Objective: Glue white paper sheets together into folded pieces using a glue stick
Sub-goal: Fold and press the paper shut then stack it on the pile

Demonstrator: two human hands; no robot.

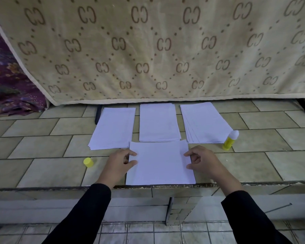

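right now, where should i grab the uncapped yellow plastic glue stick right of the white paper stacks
Pinch the yellow plastic glue stick round its barrel, from its right, with the right hand. It stands with white glue bare on top, and a white paper stack lies close on its left.

Beige plush blanket (165,50), hanging at back: one brown monogram repeated across whole cloth. Two curved letters paired, second reversed; reads as "CC" or mirrored "GG". Each monogram sits inside diamond grid of brown dots.

Yellow glue stick (228,142), below blanket's lower edge, toward its right end: any label on body too small to read.

No other text legible.
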